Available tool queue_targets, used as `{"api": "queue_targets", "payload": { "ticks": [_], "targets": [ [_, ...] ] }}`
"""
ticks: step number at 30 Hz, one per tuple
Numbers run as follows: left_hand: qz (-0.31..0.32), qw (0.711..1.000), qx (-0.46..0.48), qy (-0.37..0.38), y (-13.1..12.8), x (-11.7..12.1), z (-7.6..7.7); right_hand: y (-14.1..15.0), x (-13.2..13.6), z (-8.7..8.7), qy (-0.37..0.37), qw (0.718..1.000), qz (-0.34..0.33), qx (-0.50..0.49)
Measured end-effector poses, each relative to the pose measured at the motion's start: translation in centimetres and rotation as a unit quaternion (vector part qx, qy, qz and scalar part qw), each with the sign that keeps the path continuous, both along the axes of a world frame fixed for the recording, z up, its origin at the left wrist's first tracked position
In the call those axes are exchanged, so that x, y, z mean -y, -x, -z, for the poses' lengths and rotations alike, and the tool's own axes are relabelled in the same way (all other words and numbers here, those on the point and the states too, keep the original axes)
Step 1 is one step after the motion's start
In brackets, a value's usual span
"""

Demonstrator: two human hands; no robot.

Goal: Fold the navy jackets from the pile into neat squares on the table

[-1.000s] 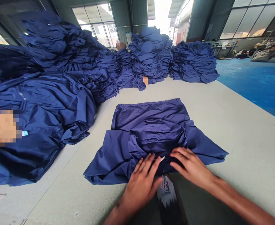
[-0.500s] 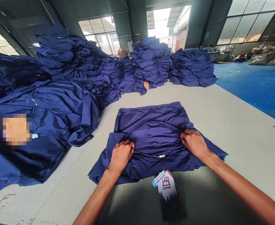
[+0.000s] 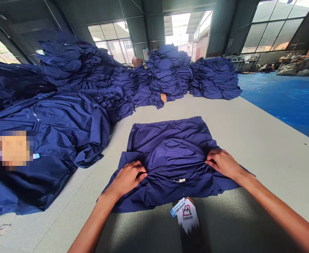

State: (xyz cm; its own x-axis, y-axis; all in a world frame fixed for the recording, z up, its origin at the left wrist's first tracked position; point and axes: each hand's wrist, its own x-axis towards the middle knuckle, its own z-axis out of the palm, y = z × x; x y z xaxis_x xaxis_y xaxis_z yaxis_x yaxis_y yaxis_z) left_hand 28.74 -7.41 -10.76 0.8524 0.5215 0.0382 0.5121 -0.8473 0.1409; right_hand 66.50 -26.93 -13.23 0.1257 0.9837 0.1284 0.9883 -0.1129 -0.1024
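A navy blue jacket [image 3: 170, 131] lies folded on the pale table in front of me, its hood [image 3: 183, 154] spread across the middle. My left hand [image 3: 130, 175] is closed on the cloth at the hood's left side, thumb and fingertips pinching the edge. On the opposite side, my right hand [image 3: 221, 162] pinches the fabric by the hood's right edge. A small white label [image 3: 180, 180] shows at the neck. From there a cord runs down to a white and black Avalanche hang tag [image 3: 187, 214], with a blue and white tag [image 3: 177, 208] overlapping it.
Another navy jacket [image 3: 64, 119] lies spread on the left, with a blurred patch over part of it. Tall piles of navy garments [image 3: 167, 70] line the table's far side. Beyond the right edge of the table [image 3: 270, 140] is a blue floor [image 3: 275, 95].
My left hand has shifted slightly left and toward me, and my right hand slightly right and down. The hood between them now looks fuller and more spread out.
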Motion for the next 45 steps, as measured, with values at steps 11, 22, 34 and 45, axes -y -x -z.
{"api": "queue_targets", "payload": {
  "ticks": [11, 22, 34, 45],
  "targets": [
    [0.070, 0.992, 0.061, -0.088, -12.6, -2.1, 2.0, 2.5, -9.5, -0.3, -0.009, 0.993, -0.054, -0.103],
    [0.103, 0.992, -0.064, 0.046, -11.5, -3.4, 4.0, 1.3, -8.9, 2.5, 0.112, 0.986, -0.074, -0.101],
    [0.108, 0.994, -0.028, 0.006, -7.0, -3.5, 5.7, 1.3, -7.4, 4.9, 0.066, 0.991, -0.097, -0.057],
    [0.171, 0.983, 0.064, -0.028, -6.0, 2.2, 1.4, 4.0, -2.8, 0.4, -0.068, 0.975, -0.196, -0.075]
  ]
}}
